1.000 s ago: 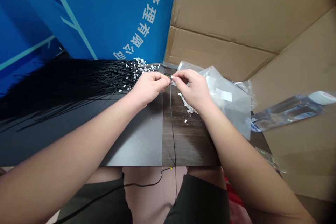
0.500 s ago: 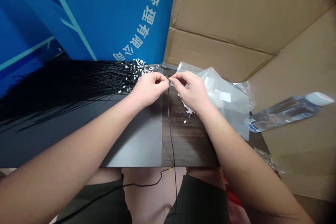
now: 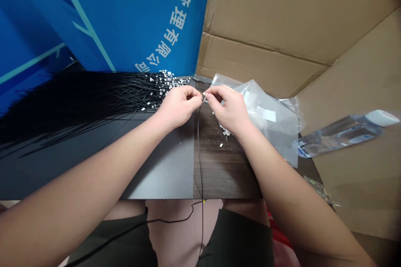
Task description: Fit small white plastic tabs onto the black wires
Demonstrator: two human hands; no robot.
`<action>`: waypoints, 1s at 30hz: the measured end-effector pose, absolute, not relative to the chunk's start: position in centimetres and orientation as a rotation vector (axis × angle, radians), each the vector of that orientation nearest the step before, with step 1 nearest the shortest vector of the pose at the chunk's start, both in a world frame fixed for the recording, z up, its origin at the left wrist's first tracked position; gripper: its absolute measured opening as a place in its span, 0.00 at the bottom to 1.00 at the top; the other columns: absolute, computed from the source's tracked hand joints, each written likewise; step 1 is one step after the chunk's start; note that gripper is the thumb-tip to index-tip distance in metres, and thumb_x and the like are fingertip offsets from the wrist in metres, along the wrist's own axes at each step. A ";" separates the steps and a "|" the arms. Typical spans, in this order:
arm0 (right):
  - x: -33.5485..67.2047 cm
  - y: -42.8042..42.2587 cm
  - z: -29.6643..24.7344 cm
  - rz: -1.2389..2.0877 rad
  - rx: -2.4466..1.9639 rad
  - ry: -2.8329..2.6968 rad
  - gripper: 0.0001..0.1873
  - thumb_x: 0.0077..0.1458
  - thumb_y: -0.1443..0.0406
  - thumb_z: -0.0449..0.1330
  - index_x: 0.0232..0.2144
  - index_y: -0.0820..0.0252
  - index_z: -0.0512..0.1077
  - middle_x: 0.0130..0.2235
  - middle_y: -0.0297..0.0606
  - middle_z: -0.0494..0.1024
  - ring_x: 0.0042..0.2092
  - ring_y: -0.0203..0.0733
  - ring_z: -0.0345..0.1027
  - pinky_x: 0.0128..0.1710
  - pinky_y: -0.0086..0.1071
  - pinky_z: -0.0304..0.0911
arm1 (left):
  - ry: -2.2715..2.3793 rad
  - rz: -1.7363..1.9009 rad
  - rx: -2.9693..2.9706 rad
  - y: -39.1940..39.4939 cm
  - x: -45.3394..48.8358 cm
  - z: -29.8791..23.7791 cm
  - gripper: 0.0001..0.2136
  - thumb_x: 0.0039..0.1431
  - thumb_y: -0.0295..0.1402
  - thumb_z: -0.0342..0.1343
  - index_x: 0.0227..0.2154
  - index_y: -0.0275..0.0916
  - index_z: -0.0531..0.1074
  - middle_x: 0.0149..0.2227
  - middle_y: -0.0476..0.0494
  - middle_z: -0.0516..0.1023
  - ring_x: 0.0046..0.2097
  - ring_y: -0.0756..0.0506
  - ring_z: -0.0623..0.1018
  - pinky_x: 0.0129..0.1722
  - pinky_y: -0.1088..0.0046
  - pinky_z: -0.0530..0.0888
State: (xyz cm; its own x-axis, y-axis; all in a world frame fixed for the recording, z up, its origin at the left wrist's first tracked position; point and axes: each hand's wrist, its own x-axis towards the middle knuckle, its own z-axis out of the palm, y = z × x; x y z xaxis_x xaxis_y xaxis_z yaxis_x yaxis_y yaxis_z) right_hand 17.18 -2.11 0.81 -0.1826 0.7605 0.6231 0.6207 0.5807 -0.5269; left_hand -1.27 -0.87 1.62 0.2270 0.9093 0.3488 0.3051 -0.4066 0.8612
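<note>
Closest in, your left hand (image 3: 178,107) and right hand (image 3: 228,108) pinch narrowly, fingertips meeting above the table (image 3: 159,167), holding a thin black wire (image 3: 199,154) near its tip so it hangs straight past the edge. Farther off lie a fanned wire bundle (image 3: 78,96) and a plastic bag (image 3: 269,123).

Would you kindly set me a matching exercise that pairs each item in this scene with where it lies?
Items:
1. Bundle of thin black wires
2. Clear plastic bag
3. Plastic water bottle
4. Single black wire

Places:
A. Running from the hands over the near edge of the table
B. Fanned out left of the left hand
C. On the cardboard, far right
D. Just right of the right hand

Pairs: 1-B, 2-D, 3-C, 4-A
</note>
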 end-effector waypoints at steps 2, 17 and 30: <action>17.2 -2.1 0.8 0.185 -1.120 -1.894 0.08 0.67 0.63 0.59 0.37 0.54 0.78 0.41 0.37 0.84 0.42 0.44 0.74 0.46 0.38 0.65 | 1.115 1.177 1.831 -0.9 -1.2 1.6 0.08 0.55 0.35 0.59 0.26 0.37 0.77 0.26 0.47 0.75 0.31 0.47 0.70 0.33 0.70 0.65; 16.9 -2.0 0.4 0.126 -1.079 -1.902 0.07 0.65 0.65 0.60 0.36 0.56 0.78 0.38 0.38 0.83 0.40 0.43 0.73 0.44 0.38 0.66 | 1.150 1.144 1.861 -1.3 -1.2 2.0 0.08 0.56 0.35 0.57 0.27 0.36 0.76 0.26 0.49 0.74 0.31 0.47 0.69 0.34 0.69 0.65; 16.8 -2.0 0.4 0.072 -1.063 -1.899 0.06 0.66 0.66 0.60 0.36 0.56 0.76 0.38 0.38 0.82 0.40 0.43 0.73 0.44 0.38 0.66 | 1.117 1.156 1.748 -1.4 -1.0 2.0 0.06 0.53 0.32 0.56 0.24 0.37 0.74 0.24 0.50 0.72 0.29 0.49 0.68 0.31 0.69 0.64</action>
State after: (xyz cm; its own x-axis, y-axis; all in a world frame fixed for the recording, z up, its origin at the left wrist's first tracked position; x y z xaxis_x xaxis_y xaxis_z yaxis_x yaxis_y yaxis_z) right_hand 16.83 -2.02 0.38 -0.1957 0.6956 0.6913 0.6411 0.6241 -0.4465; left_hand -1.04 -1.43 2.01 0.2114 0.9335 0.2898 0.2578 -0.3392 0.9047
